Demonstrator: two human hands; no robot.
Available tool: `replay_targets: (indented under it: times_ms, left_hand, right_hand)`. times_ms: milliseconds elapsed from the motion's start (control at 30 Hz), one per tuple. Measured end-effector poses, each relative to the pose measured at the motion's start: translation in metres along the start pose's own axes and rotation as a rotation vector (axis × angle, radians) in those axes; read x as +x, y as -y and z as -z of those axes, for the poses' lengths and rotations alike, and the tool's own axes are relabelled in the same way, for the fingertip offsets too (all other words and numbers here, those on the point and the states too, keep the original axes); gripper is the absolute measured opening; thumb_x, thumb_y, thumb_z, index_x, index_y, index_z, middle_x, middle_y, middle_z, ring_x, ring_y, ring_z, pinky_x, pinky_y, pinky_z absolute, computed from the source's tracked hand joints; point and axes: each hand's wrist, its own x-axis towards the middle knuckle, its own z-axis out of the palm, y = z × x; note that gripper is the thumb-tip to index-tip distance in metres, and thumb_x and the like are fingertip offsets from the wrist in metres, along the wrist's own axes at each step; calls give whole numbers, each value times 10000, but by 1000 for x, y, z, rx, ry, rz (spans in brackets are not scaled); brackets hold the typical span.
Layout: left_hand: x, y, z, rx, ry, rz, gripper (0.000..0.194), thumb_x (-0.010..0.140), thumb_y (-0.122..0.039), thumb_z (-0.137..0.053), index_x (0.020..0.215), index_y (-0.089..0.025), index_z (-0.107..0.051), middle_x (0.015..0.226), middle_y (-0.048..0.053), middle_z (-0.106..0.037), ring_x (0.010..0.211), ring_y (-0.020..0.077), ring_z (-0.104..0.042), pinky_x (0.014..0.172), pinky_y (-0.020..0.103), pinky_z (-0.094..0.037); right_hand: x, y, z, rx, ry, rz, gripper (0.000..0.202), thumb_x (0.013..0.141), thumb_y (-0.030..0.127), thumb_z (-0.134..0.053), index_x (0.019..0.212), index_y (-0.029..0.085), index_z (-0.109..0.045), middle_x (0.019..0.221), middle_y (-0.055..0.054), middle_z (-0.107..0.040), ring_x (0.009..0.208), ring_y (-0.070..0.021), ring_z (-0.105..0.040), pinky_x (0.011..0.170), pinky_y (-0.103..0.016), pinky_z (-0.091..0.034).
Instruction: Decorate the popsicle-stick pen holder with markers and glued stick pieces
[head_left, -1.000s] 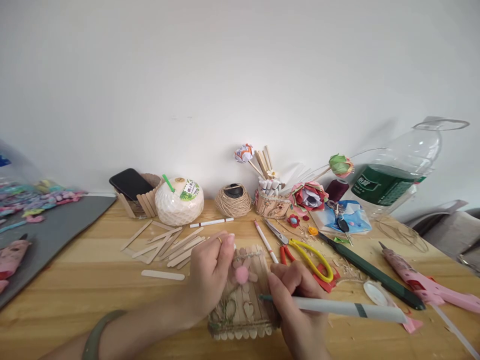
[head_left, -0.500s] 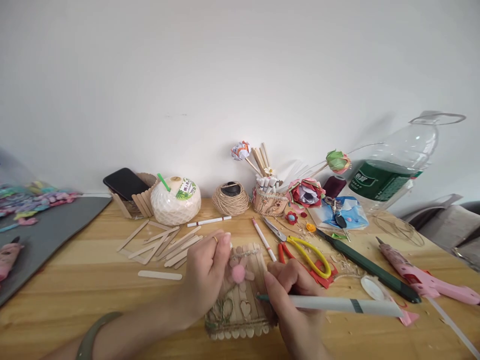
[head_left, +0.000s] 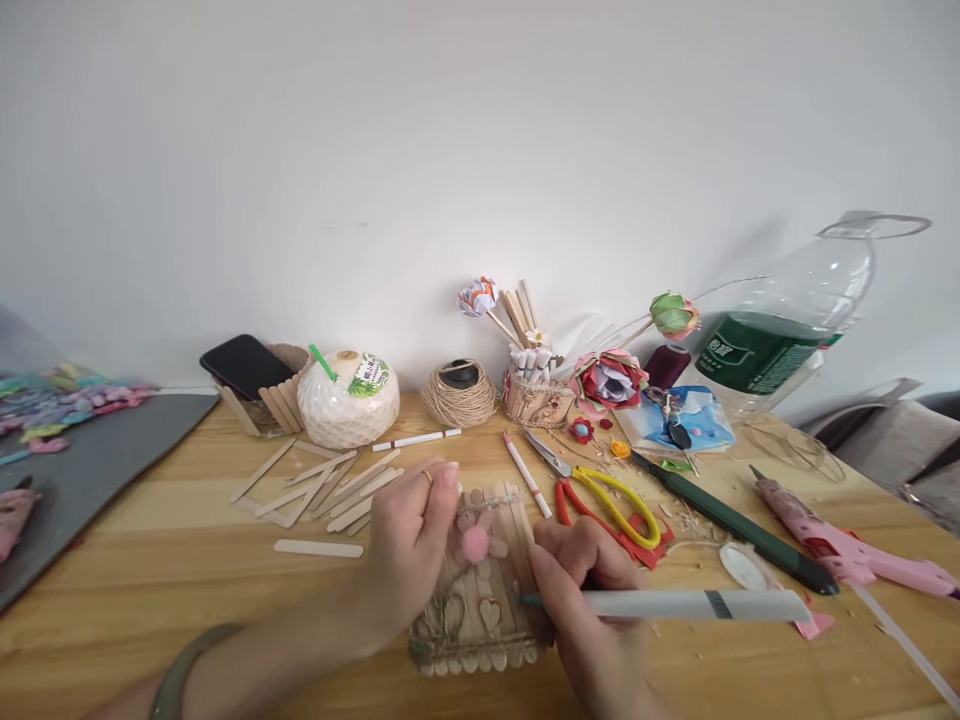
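Note:
A small craft-stick panel (head_left: 504, 575) lies at the front of the table, trimmed with twine, a pink pom-pom flower (head_left: 475, 544) and a small wooden heart (head_left: 490, 614). My left hand (head_left: 412, 545) is closed along its left edge; the fingertips are hidden. In my right hand (head_left: 592, 590) is a green marker (head_left: 675, 604), pinched between thumb and fingers, its tip at the panel's right side. The hand's lower edge rests by the panel's right edge.
Loose craft sticks (head_left: 330, 490), a wrapped coconut (head_left: 349, 400) and a twine ball (head_left: 459, 392) sit behind. Yellow-and-red scissors (head_left: 619, 510), a dark green cutter-like tool (head_left: 742, 525) and a pink glue gun (head_left: 847, 555) lie right. A large plastic bottle (head_left: 772, 340) leans by the wall.
The marker tip has shifted slightly down and right on the panel. Both hands keep their hold; the whole view has moved a little.

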Motion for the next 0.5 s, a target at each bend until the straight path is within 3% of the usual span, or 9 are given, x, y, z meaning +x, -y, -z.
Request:
replay_targets:
  times_ms: [167, 500]
  left_hand:
    - [-2, 1, 1, 0, 10, 12, 377, 922, -175, -382, 550, -206, -326, 496, -60, -362, 451, 89, -368, 469, 219, -315]
    - [-3, 3, 1, 11, 21, 53, 368, 922, -204, -381, 558, -206, -332, 503, -56, -371, 460, 96, -384, 487, 222, -338]
  right_hand:
    - [-1, 1, 1, 18, 22, -14, 398, 878, 242, -552, 555, 209, -321, 470, 82, -308, 426, -81, -286, 397, -195, -249]
    - [0, -1, -2, 44, -56, -8, 383, 872, 208, -558, 556, 211, -341, 482, 79, -320, 441, -87, -290, 414, -213, -251]
